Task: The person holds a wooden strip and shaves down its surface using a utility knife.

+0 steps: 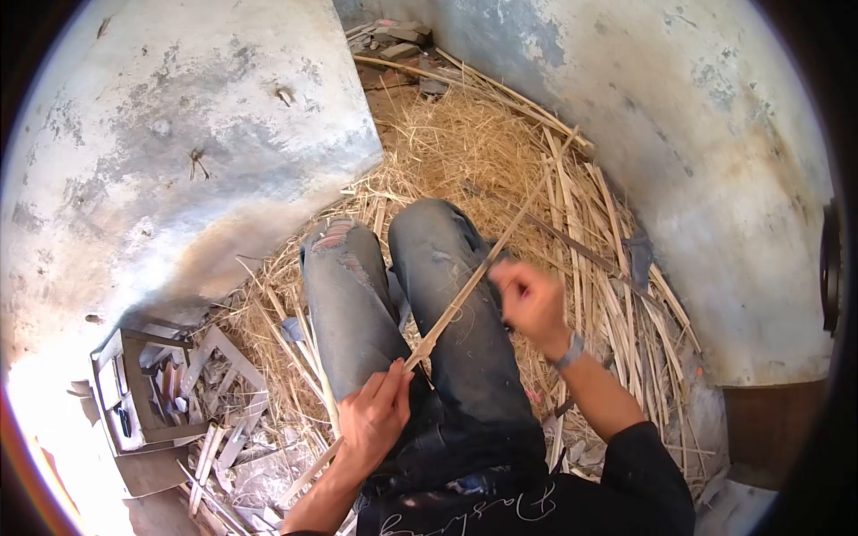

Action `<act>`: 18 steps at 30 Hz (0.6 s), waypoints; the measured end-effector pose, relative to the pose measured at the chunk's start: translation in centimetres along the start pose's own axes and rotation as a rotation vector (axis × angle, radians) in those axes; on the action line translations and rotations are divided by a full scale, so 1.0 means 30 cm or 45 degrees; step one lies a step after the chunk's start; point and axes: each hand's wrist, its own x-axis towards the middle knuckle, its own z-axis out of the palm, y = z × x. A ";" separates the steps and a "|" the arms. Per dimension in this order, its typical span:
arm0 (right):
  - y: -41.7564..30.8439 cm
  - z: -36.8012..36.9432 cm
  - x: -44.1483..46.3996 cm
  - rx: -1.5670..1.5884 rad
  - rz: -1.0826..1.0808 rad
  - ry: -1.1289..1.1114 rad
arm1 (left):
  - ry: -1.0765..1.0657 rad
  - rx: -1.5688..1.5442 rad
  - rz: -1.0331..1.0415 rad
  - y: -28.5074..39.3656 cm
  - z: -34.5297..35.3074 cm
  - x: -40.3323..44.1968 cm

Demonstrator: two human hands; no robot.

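Note:
A long, narrow bamboo strip [478,279] slants across my lap, from beside my left forearm up toward the far right. My left hand [375,415] is closed round its lower part, above my thigh. Just right of the strip, over my right thigh, is my right hand [534,304], blurred by motion with its fingers curled. Something dark shows at its edge, too unclear to name. My legs, in worn jeans [357,290], are bent beneath the strip. A thin shaving curls off the strip near its middle.
Fine shavings [465,134] cover the floor ahead. Many split bamboo strips [617,322] lie along the right wall [697,143]. A wooden frame-like box [134,393] and loose wood pieces [232,357] are at the left. Another wall [223,107] stands front left, with broken bricks [398,52] behind it.

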 end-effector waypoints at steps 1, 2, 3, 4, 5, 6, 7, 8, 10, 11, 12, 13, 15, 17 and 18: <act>0.017 -0.006 -0.002 -0.005 -0.001 -0.001 | 0.028 -0.025 -0.003 0.015 0.005 0.013; 0.029 -0.004 0.005 -0.029 0.066 0.017 | 0.060 -0.047 -0.009 0.028 0.011 0.025; 0.035 -0.002 0.021 -0.050 0.125 0.034 | 0.071 -0.048 -0.013 0.037 0.019 0.036; 0.001 0.026 -0.035 0.000 -0.078 -0.050 | 0.077 -0.043 -0.022 0.042 0.027 0.047; -0.025 0.034 -0.059 0.002 -0.078 -0.054 | 0.072 -0.038 -0.031 0.043 0.030 0.051; -0.043 0.039 -0.081 0.010 -0.172 -0.105 | 0.066 -0.038 -0.034 0.039 0.034 0.050; -0.050 0.041 -0.096 0.017 -0.264 -0.153 | 0.077 -0.062 -0.049 0.030 0.040 0.047; -0.025 0.018 -0.053 0.058 -0.162 -0.144 | 0.089 -0.087 -0.063 0.025 0.045 0.046; 0.006 -0.018 0.013 -0.020 0.041 -0.075 | 0.112 -0.094 -0.051 0.039 0.053 0.054; 0.010 -0.026 0.032 -0.095 0.233 -0.006 | 0.146 -0.098 -0.041 0.049 0.056 0.059; -0.002 0.018 -0.015 0.036 0.037 -0.012 | 0.159 -0.096 -0.042 0.056 0.057 0.068; -0.030 0.048 -0.070 0.038 0.028 -0.010 | 0.128 -0.114 -0.072 0.062 0.055 0.078; -0.131 0.073 -0.142 0.108 -0.140 -0.127 | 0.082 -0.133 -0.097 0.061 0.050 0.080; -0.094 0.025 -0.074 0.107 -0.003 -0.296 | 0.091 -0.189 -0.121 0.053 0.055 0.075; -0.043 0.026 -0.048 0.062 0.123 -0.163 | 0.088 -0.193 -0.121 0.057 0.052 0.073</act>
